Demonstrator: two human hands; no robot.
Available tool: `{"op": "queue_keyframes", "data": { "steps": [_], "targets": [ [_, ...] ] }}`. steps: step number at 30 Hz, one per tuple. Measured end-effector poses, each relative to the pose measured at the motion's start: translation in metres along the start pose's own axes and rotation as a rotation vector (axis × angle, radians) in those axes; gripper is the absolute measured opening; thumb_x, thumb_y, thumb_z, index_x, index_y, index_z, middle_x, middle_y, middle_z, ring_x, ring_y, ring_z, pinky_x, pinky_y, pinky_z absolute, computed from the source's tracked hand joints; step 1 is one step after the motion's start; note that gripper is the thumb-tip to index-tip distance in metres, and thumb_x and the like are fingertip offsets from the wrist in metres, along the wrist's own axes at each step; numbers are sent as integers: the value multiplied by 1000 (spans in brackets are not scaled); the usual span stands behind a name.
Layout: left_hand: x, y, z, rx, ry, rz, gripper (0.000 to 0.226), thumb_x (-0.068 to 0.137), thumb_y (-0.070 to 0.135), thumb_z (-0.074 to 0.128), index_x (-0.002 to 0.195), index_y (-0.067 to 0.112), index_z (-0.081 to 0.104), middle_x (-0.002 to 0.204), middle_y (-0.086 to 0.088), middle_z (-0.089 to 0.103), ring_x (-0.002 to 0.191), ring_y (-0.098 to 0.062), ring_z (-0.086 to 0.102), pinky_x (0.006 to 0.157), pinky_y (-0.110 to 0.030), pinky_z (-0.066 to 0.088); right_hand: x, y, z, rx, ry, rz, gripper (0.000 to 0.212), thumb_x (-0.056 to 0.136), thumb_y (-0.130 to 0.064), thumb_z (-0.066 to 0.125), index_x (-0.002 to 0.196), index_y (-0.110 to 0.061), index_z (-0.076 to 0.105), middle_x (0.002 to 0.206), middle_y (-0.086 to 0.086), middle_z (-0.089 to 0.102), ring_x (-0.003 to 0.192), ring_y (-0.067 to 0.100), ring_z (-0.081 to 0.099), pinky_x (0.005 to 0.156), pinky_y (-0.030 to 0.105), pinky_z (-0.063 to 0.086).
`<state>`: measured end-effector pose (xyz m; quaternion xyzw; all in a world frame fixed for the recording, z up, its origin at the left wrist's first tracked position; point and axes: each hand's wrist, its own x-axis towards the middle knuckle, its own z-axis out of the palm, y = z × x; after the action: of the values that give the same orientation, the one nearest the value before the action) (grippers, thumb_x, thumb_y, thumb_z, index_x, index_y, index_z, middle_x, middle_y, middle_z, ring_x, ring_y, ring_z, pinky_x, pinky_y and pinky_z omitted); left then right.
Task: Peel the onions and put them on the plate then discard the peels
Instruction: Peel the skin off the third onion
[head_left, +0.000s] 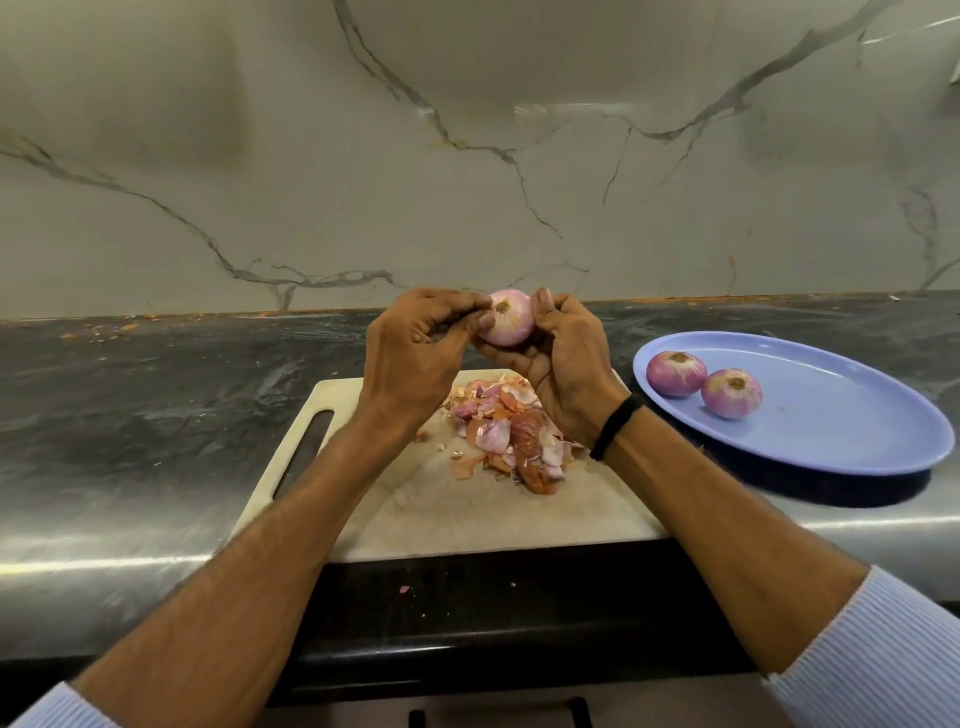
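Nearest are two striped sleeves (872, 654) at the lower corners, with bare forearms reaching forward. Under them lies a dark counter (156, 395) against a veined marble wall (260, 156). A pale cutting board (467, 514) lies on the counter, and a blue plate (841, 426) just beside it on the right. A pile of peels (511, 439) lies on the board. Above the pile, the right hand (566, 374) cups an onion (509, 317), its fingers curled round it. The left hand (405, 353) pinches the onion's left side with its fingertips. Two peeled onions (676, 373) lie on the plate, touching each other. A black wristband (615, 426) is on the right wrist.
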<state>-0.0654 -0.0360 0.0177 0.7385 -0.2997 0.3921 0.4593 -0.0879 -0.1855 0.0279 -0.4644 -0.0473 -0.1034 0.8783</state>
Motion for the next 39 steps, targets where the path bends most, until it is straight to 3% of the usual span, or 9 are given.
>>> {"op": "queue_keyframes", "data": {
  "steps": [8,13,20,22,26,29,33,36,39],
  "targets": [
    [-1,0,0,0,-46,17,20,87,15,77,107,10,78,104,-1,71,92,9,64,83,-12,53,0,-1,-1,-47,38,9,19,103,-23,46,104,-4,49,121,29,57,100,40,66,62,38,60],
    [-2,-3,-1,-27,-53,-38,16,88,11,74,104,12,78,98,4,73,90,-6,71,82,-23,59,0,1,-1,-49,45,27,17,103,-22,45,103,-5,47,121,29,57,99,40,67,63,39,60],
    [-3,3,0,-41,-54,-140,15,94,19,67,108,15,74,99,4,73,91,-5,69,83,-27,59,2,2,-2,-36,52,33,21,103,-23,45,107,-3,49,121,29,57,101,41,66,63,39,60],
    [-2,2,1,-42,-97,-168,27,91,32,72,114,18,71,104,6,71,93,-4,68,84,-24,58,4,3,-3,-33,43,45,28,103,-26,45,113,0,50,121,31,58,100,41,67,64,41,60],
    [-3,-5,4,26,-248,-87,80,67,62,81,130,17,62,116,9,64,98,-1,62,88,-6,47,6,4,-2,17,20,104,40,102,-33,46,122,1,47,121,33,57,102,50,63,56,42,59],
    [-4,-6,4,18,-244,-41,80,67,55,84,132,14,62,121,5,66,104,-6,63,92,-7,46,9,5,-1,-22,38,84,39,102,-37,44,118,-1,50,121,30,59,102,45,65,64,45,60],
    [-5,-4,3,8,-189,-12,71,70,44,86,130,13,63,120,5,67,105,-6,64,92,-8,47,8,0,-7,-354,10,-25,48,99,-48,45,108,-2,57,106,24,66,89,36,70,64,40,59],
    [-5,-4,2,15,-190,8,76,69,51,81,133,15,60,121,6,65,105,-5,63,93,-8,46,0,-6,-9,-452,-43,-40,41,97,-41,55,104,-1,57,93,15,65,65,21,64,53,27,54],
    [-6,-4,2,9,-243,4,89,68,57,77,143,16,50,124,4,63,108,-7,62,95,-10,46,-3,-11,-12,-415,-47,-13,35,95,-32,61,104,1,58,91,14,65,69,21,66,58,31,58]
  ]
}}
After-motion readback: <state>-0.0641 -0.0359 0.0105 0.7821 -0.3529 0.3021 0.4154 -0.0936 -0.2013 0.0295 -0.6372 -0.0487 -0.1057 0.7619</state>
